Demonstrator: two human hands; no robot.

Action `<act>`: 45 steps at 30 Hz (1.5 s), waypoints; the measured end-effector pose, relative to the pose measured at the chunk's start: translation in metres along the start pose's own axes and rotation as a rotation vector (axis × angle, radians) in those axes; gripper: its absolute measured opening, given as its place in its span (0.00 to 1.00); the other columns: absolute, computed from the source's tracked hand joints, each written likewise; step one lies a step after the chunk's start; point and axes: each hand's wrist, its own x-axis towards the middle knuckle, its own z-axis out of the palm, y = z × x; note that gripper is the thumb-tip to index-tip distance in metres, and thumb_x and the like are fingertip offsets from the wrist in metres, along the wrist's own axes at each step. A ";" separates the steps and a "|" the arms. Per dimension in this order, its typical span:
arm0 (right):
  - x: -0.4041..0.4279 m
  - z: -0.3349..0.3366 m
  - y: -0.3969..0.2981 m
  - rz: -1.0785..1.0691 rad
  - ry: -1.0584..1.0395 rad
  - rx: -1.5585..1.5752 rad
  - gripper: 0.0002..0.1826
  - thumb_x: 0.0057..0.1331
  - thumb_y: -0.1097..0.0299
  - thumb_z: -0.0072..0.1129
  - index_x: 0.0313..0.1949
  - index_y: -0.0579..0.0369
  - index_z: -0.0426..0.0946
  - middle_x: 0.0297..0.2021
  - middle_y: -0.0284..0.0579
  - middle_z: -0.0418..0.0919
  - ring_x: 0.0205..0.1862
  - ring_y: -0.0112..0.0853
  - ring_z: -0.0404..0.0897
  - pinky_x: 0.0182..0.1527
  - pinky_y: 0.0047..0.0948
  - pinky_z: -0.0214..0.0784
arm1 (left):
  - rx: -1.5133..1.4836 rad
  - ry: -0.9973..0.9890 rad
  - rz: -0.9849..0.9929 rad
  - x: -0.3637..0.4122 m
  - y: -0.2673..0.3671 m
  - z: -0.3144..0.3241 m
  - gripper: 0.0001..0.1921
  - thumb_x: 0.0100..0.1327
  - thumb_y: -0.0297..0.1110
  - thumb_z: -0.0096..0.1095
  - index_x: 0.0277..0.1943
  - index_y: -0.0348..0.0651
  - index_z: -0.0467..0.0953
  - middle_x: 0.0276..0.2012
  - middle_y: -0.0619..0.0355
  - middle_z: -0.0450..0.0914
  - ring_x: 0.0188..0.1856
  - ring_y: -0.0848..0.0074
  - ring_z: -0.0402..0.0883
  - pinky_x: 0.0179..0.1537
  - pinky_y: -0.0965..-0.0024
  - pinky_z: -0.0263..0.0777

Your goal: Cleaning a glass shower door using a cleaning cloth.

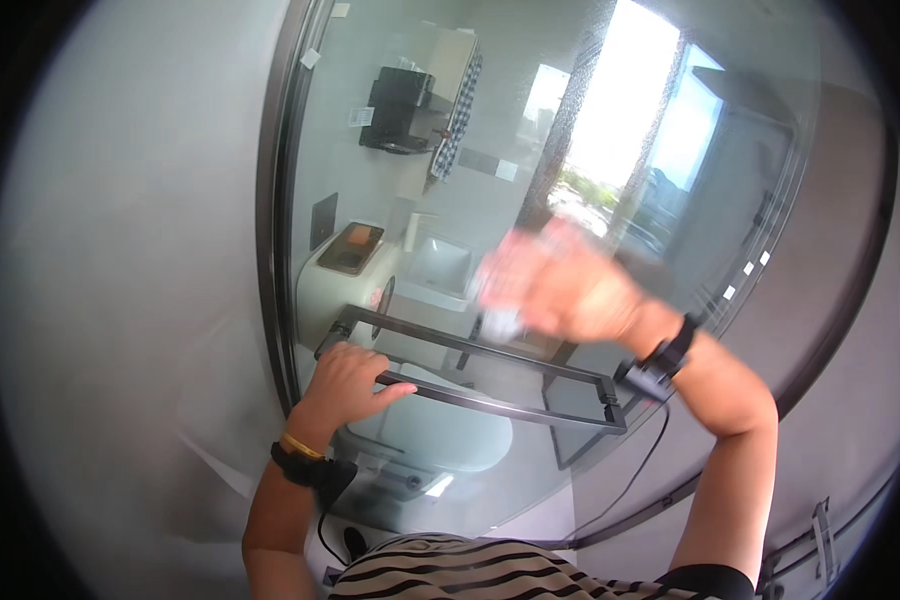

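Observation:
My left hand (349,382) is curled over the left end of a dark metal handle frame (487,405) on a glass door (510,22). Its thumb lies along the bar. Blurred by motion, my right hand (585,296) is raised in front of the pane, above the handle. It holds a crumpled pinkish-white cloth (504,277), also blurred; whether the cloth touches the glass I cannot tell. Dark bands with small devices are strapped to both wrists, and a thin black cable (649,457) trails from the right one.
Through the glass show a toilet (450,431), a white sink (439,262), a black wall-mounted unit (397,109), a checked cloth (457,112) and a bright window (630,97). A dark phone-like slab (352,247) lies on a pale rounded box (322,292). A dark door frame (274,187) runs along the left.

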 end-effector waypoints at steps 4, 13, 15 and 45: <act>-0.050 -0.128 0.048 0.273 0.818 -1.130 0.30 0.63 0.62 0.54 0.65 0.37 0.61 0.67 0.42 0.57 0.69 0.44 0.53 0.67 0.56 0.40 | 0.015 0.018 0.027 0.003 0.000 0.003 0.24 0.51 0.55 0.66 0.19 0.41 0.69 0.17 0.54 0.70 0.24 0.61 0.71 0.32 0.62 0.63; -0.059 -0.160 0.089 0.945 1.164 -1.046 0.30 0.70 0.53 0.36 0.69 0.49 0.49 0.70 0.50 0.47 0.72 0.47 0.42 0.69 0.57 0.31 | 0.044 -0.002 -0.027 0.003 -0.003 0.003 0.23 0.50 0.54 0.67 0.21 0.40 0.72 0.17 0.54 0.71 0.23 0.62 0.71 0.31 0.62 0.63; -0.051 -0.110 0.075 0.473 1.057 -1.234 0.28 0.68 0.55 0.45 0.67 0.35 0.56 0.68 0.45 0.53 0.70 0.48 0.50 0.63 0.65 0.42 | 0.043 0.011 -0.005 0.006 0.001 0.005 0.23 0.49 0.54 0.67 0.21 0.41 0.71 0.17 0.54 0.71 0.23 0.62 0.71 0.31 0.62 0.63; -0.218 0.069 0.025 0.583 0.622 -0.896 0.31 0.59 0.60 0.58 0.62 0.45 0.64 0.68 0.53 0.50 0.71 0.56 0.42 0.64 0.68 0.28 | 0.070 0.024 0.032 0.005 0.002 0.011 0.25 0.48 0.53 0.67 0.19 0.39 0.66 0.17 0.53 0.68 0.23 0.58 0.68 0.29 0.60 0.58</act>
